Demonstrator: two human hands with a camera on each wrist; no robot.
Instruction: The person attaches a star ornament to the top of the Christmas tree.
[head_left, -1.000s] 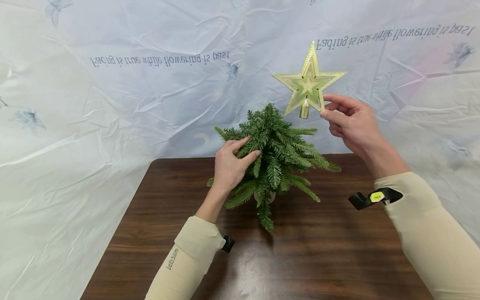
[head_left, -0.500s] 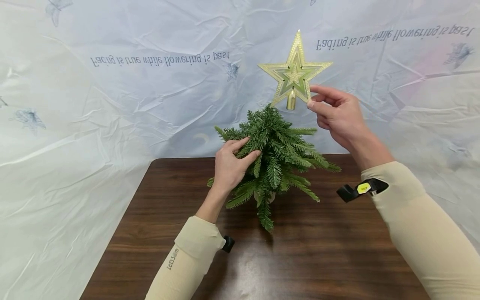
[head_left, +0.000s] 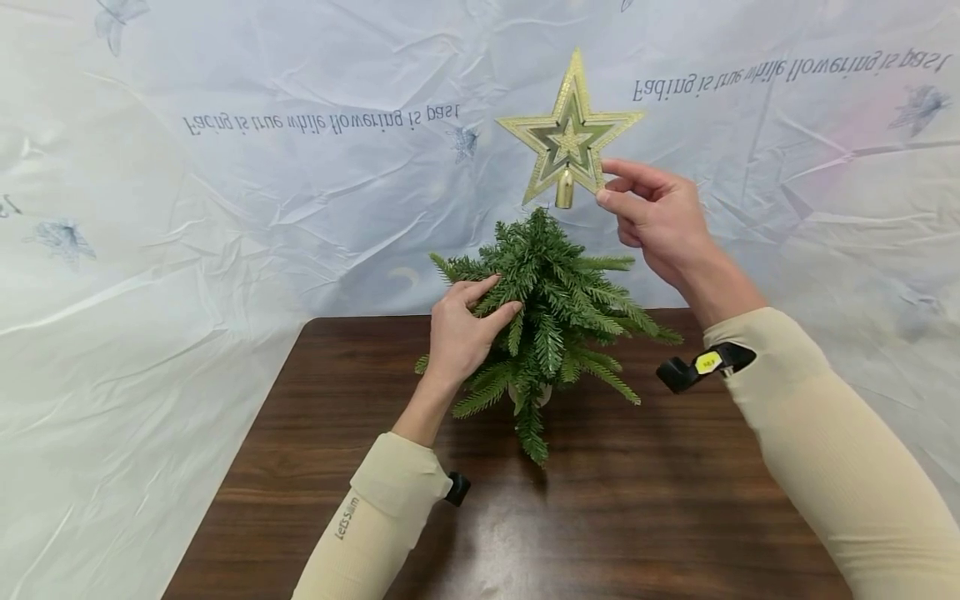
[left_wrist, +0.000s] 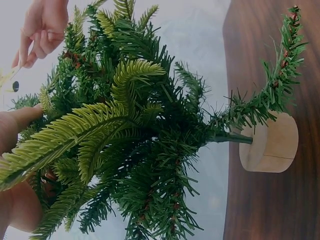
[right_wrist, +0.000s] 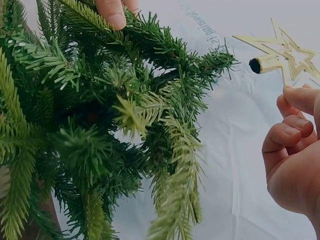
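A small artificial Christmas tree [head_left: 547, 333] stands on the table, its round wooden base [left_wrist: 270, 145] showing in the left wrist view. My left hand [head_left: 459, 329] holds the tree's upper left side, thumb and fingers reaching in among the branches; some fingertips are hidden by needles. With thumb and index finger, my right hand [head_left: 660, 217] pinches the lower right point of a gold star tree topper [head_left: 570, 137]. The star is upright, just above the tree's tip. Its hollow socket [right_wrist: 258, 65] faces the top twig [right_wrist: 225, 61], with a small gap between them in the right wrist view.
The dark wooden table [head_left: 315, 467] reaches back to a pale, wrinkled printed cloth [head_left: 315, 183] hanging behind it. Black wrist mounts [head_left: 678, 375] stick out from both cream sleeves [head_left: 810, 417].
My right hand has carried the star left and upward, from right of the tree to over its tip. The left hand and the tree have stayed in place.
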